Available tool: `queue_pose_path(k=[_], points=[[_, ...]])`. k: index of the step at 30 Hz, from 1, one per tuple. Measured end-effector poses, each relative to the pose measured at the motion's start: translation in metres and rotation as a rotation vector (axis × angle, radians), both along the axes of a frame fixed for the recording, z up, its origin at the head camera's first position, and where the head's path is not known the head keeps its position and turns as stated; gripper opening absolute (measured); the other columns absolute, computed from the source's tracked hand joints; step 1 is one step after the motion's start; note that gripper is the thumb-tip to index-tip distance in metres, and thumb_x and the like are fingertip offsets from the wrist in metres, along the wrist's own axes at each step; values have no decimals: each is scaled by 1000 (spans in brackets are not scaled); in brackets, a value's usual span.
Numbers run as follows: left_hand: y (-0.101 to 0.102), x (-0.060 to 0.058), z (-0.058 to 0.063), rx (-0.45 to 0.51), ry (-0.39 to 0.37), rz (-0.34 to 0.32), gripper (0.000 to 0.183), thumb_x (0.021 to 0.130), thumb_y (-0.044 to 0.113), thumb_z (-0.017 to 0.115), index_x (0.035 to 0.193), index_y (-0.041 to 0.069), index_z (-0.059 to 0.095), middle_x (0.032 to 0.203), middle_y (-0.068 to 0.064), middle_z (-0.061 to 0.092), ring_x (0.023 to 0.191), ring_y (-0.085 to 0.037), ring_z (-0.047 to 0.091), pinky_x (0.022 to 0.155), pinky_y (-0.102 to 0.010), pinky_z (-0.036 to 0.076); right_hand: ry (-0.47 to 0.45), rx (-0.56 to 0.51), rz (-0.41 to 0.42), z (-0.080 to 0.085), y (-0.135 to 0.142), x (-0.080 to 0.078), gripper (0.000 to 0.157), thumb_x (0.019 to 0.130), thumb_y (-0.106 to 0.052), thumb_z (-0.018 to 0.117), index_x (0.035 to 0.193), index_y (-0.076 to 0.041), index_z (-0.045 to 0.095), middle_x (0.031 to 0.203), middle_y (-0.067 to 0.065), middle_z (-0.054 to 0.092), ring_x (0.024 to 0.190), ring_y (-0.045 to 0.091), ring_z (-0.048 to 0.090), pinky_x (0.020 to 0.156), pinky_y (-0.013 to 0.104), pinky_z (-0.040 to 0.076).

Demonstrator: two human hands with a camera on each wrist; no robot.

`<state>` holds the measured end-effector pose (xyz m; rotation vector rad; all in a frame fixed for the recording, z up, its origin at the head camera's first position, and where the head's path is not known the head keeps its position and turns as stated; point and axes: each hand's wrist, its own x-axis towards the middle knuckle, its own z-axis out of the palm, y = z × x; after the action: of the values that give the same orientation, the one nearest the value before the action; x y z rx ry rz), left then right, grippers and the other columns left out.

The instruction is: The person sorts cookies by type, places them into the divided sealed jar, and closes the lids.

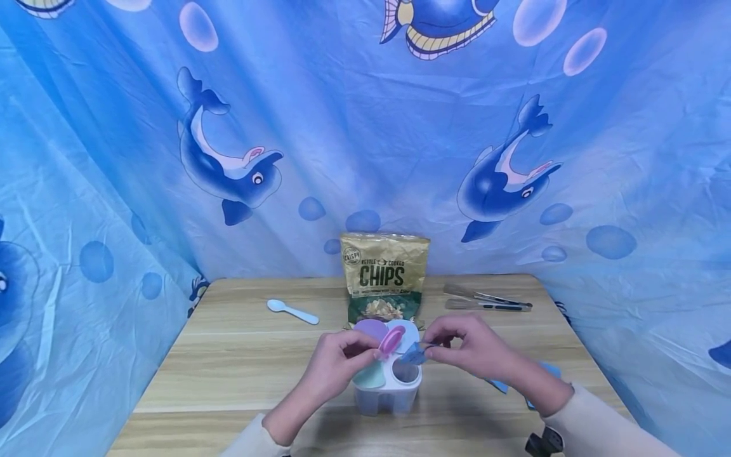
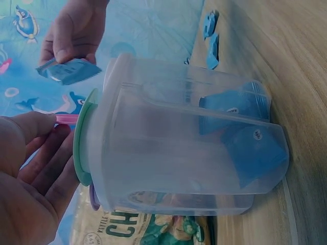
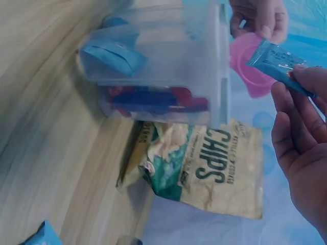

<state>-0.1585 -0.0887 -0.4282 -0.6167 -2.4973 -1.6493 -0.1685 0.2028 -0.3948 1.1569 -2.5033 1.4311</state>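
Observation:
A translucent plastic container (image 1: 384, 401) with round lids stands at the front middle of the table; its front right compartment is uncovered. My left hand (image 1: 334, 365) pinches the pink lid (image 1: 391, 341) upright beside that opening. Over the mint green lid (image 2: 79, 138) lie my left fingers. My right hand (image 1: 471, 346) pinches a small blue packet (image 3: 280, 65) at one end, just above the opening. Through the container's wall, blue packets (image 2: 255, 150) show at the bottom. A purple lid (image 1: 371, 328) and a light blue lid (image 1: 407, 334) cover the back compartments.
Right behind the container stands a bag of chips (image 1: 389, 273). A pale blue spoon (image 1: 292, 311) lies at the back left, tongs (image 1: 488, 301) at the back right. More blue packets (image 1: 549, 369) lie beyond my right forearm. A patterned blue curtain (image 1: 365, 127) surrounds the table.

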Motion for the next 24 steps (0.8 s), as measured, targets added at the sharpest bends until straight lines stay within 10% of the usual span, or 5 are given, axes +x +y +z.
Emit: queue_pose_path(k=[24], points=[[-2, 0, 0, -12, -1, -13, 7, 87, 19, 82, 94, 20, 80, 89, 6, 77, 80, -7, 68, 72, -22, 58, 149, 183, 80, -31, -30, -8, 10, 88, -19, 81, 93, -26, 78, 84, -18, 67, 69, -5, 55, 55, 17, 48]])
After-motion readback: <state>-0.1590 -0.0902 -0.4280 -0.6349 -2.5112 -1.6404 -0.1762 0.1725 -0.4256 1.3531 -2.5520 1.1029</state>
